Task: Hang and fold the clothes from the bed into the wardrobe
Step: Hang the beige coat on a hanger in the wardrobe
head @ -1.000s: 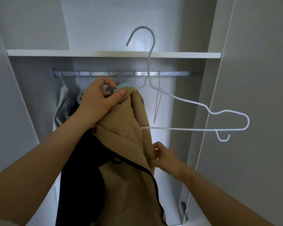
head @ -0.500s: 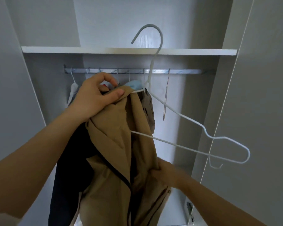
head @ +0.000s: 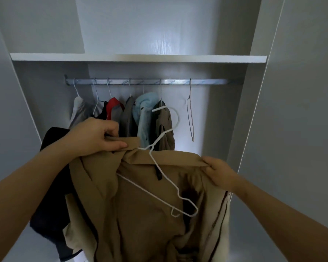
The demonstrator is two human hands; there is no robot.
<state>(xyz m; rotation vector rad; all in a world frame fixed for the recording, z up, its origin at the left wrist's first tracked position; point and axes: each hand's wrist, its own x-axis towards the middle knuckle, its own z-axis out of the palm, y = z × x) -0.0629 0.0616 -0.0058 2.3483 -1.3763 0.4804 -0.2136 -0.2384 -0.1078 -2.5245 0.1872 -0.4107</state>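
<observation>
A tan jacket (head: 140,201) with a dark navy lining hangs spread between my hands in front of the open wardrobe. My left hand (head: 95,137) grips its collar at the left, together with one end of a white wire hanger (head: 159,161). The hanger lies tilted inside the jacket's open front, hook pointing up and right arm bare. My right hand (head: 218,171) pinches the collar's right end and holds it out to the side.
A metal rail (head: 206,81) runs under a white shelf (head: 136,58). Several garments (head: 144,114) hang on its left half, with one bare wire hanger (head: 190,118) to their right. Grey wardrobe panels (head: 301,110) stand at both sides.
The jacket and hanger have come down below the rail. My right hand rose from the jacket's lower edge to the collar and pulled it open to the right. The hanger has tipped into the jacket.
</observation>
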